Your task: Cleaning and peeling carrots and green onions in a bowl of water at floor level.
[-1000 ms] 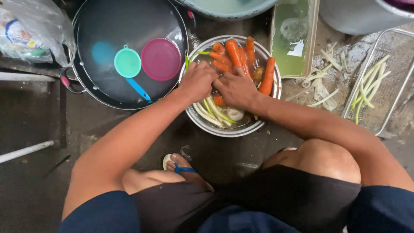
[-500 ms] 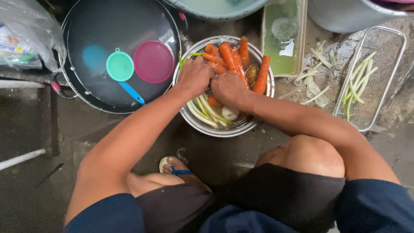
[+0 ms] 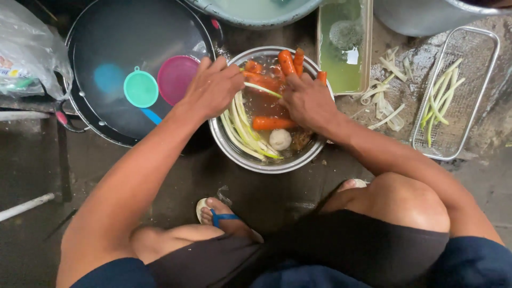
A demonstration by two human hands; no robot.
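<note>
Over steel bowl (image 3: 234, 152): hands (image 3: 213, 88) (image 3: 305, 100) pinching pale stalk (image 3: 262, 89); fingertips hidden.

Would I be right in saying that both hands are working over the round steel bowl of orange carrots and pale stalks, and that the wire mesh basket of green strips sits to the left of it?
Not quite: the wire mesh basket of green strips lies to the right of the round steel bowl, as the head view shows. Both the left hand and the right hand are indeed over the bowl of orange carrots and pale stalks.
</note>
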